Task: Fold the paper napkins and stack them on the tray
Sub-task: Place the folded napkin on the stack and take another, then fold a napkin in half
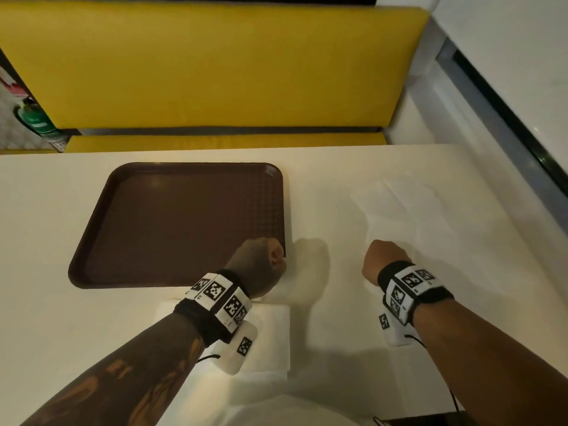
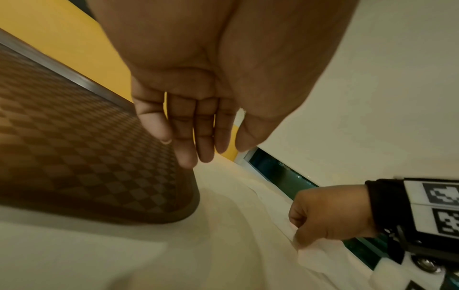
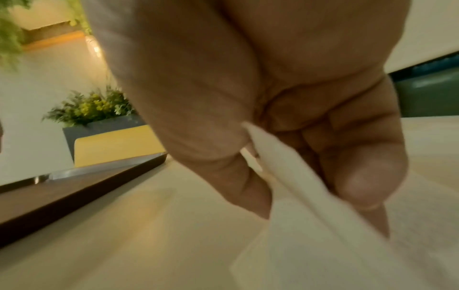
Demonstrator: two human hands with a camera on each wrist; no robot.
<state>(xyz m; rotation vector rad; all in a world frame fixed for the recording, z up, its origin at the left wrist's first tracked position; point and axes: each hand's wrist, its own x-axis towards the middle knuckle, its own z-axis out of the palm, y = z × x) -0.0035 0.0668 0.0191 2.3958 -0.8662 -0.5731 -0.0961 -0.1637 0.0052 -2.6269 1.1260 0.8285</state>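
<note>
An empty brown tray lies on the white table, left of centre. My left hand hovers over the tray's near right corner; in the left wrist view the left hand has straight fingers and holds nothing. To the right lies an unfolded white napkin. My right hand pinches its near edge. The right wrist view shows the right hand with thumb and fingers closed on the lifted napkin edge. More white napkins lie under my left wrist.
A yellow bench runs along the table's far edge. A dark window strip borders the right side. A planter with greenery stands beyond the bench. The tray edge lies left of my right hand.
</note>
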